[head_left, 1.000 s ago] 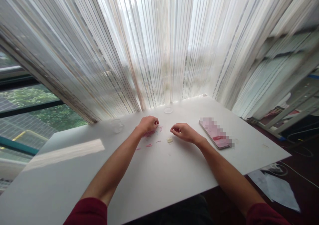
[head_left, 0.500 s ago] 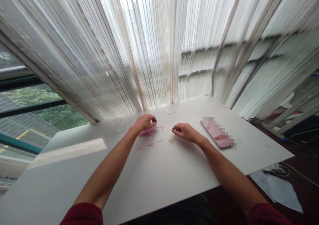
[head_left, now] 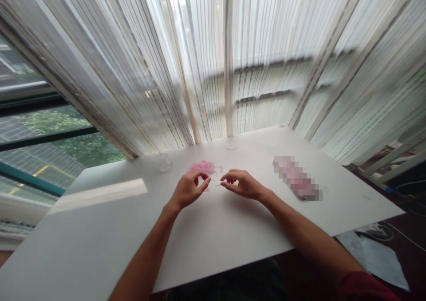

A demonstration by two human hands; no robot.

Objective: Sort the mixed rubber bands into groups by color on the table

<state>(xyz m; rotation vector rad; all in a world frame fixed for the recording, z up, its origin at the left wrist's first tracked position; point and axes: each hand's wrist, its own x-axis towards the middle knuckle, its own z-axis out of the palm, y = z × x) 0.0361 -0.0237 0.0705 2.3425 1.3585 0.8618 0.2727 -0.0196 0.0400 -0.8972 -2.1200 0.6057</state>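
Note:
My left hand (head_left: 193, 188) is low over the white table (head_left: 206, 243), just in front of a loose pile of thin pink and multicoloured strands (head_left: 201, 166). Its thumb and index finger are pinched together; whatever lies between them is too small to make out. Facing it across a small gap is my right hand (head_left: 242, 184), also in a pinch. A thin pale pink strand (head_left: 218, 185) pokes out from its fingertips toward the left hand. My left hand partly covers a few pink bits beside the pile.
On the right lies a flat pink rectangular object (head_left: 296, 179), partly pixelated. Clear round pieces stand near the back edge, one at the left (head_left: 165, 163) and a clear ring (head_left: 230, 144) in the middle. Striped sheer curtains (head_left: 213, 70) hang behind the table.
My left hand has come back from above the pile toward me, uncovering the pile. My right hand has moved slightly closer to it, and a thin strand now shows at its fingertips.

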